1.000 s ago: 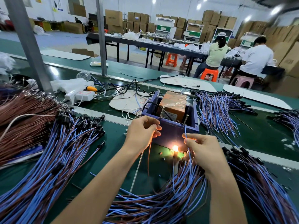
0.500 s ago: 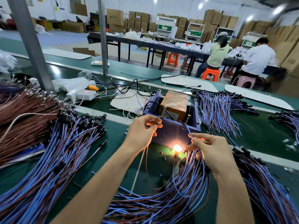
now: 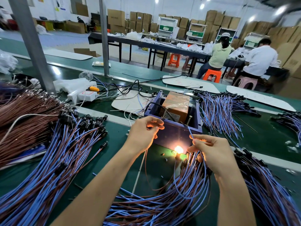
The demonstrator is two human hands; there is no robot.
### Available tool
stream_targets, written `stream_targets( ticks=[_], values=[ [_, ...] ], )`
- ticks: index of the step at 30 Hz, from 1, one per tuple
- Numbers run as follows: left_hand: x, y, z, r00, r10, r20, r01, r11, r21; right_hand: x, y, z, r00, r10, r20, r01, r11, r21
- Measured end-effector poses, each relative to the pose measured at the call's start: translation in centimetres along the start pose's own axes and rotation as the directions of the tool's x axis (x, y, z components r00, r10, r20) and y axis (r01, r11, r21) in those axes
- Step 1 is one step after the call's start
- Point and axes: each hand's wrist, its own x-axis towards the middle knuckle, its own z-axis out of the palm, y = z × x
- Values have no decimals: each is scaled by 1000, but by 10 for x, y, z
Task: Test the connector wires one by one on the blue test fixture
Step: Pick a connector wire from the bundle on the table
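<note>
Table (image 3: 117, 144) heaped with wires (image 3: 48, 168); blue test fixture (image 3: 172, 136) at centre.
Bare table only in a narrow strip at the fixture's near-left edge. Left hand (image 3: 143, 132) fingers pinch a brown wire (image 3: 145, 160) at its near rim; right hand (image 3: 211, 149) fingers pinch a blue wire (image 3: 190, 132) just right; bulb (image 3: 178, 150) lit.

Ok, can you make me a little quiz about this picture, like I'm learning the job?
1. True or false: the bulb in front of the blue test fixture is glowing.
2. The right hand pinches a wire of which colour? A red, B blue, C green.
3. Fill in: the left hand pinches a thin wire that is ____.
Key: 1 true; 2 B; 3 brown.
</note>
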Motion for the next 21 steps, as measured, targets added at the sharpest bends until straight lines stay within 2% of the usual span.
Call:
stream_targets(
  ticks=[12,15,18,21],
  values=[
    [-8,11,-3,999,-6,45,4,999,39,-5,-7,-4,1000,-8,4,8,998,-55],
    [-14,26,-6,991,44,128,-34,997,-75,-14,-23,-7,997,-44,57,43,999,19],
    [-24,43,-9,957,64,282,-12,983,-183,-24,-39,1,983,-138,120,128,988,89],
    [-32,57,-12,950,148,276,-59,949,-309,-32,-48,17,962,-203,181,184,976,113]
  ],
)
